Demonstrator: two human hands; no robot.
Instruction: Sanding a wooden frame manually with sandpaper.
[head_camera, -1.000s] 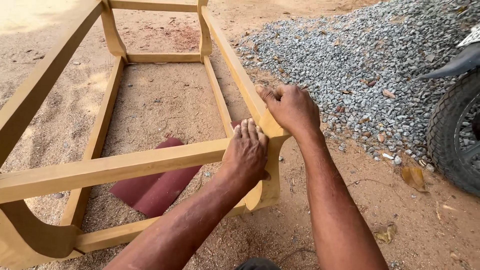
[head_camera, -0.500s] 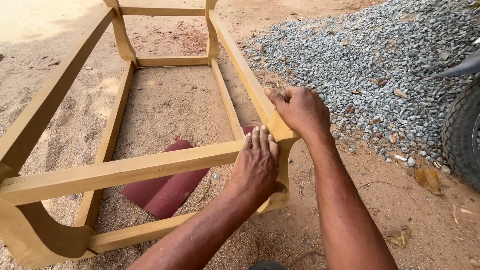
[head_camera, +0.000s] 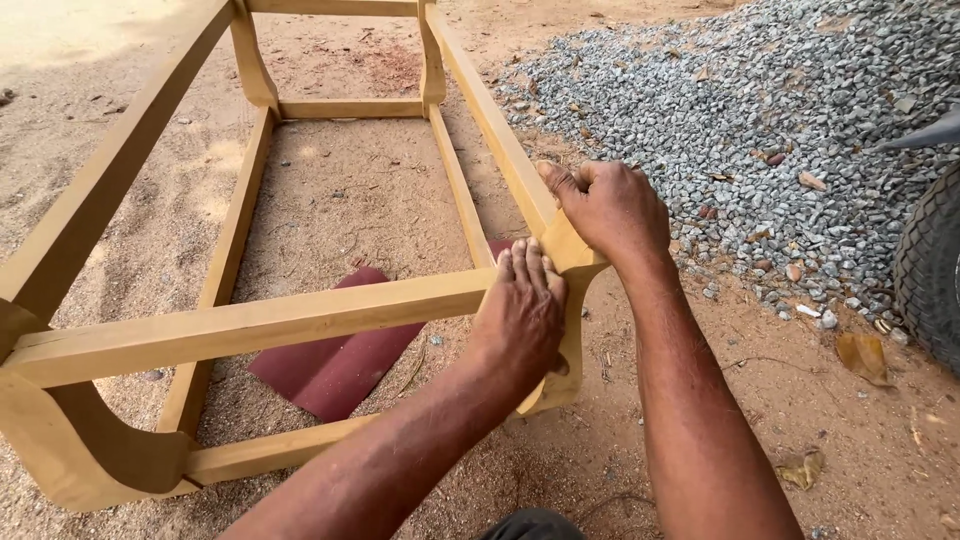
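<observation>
Hands are meeting at the near right corner of a wooden frame (head_camera: 300, 320) that is standing on sandy ground (head_camera: 760, 420). Nearest, the left hand (head_camera: 522, 318) is lying flat, fingers together, pressing on the end of the front rail. Just beyond, the right hand (head_camera: 610, 208) is gripping the corner post's top — fingers curled over it. Red sandpaper (head_camera: 335, 370) is lying inside the frame. Farther right, gravel (head_camera: 760, 110) is spreading beside a tyre (head_camera: 930, 270).

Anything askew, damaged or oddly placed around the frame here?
Only the dark red sandpaper sheet lying loose on the sandy ground inside the pale wooden frame. Both hands, left and right, rest at its corner; nothing looks damaged.
</observation>
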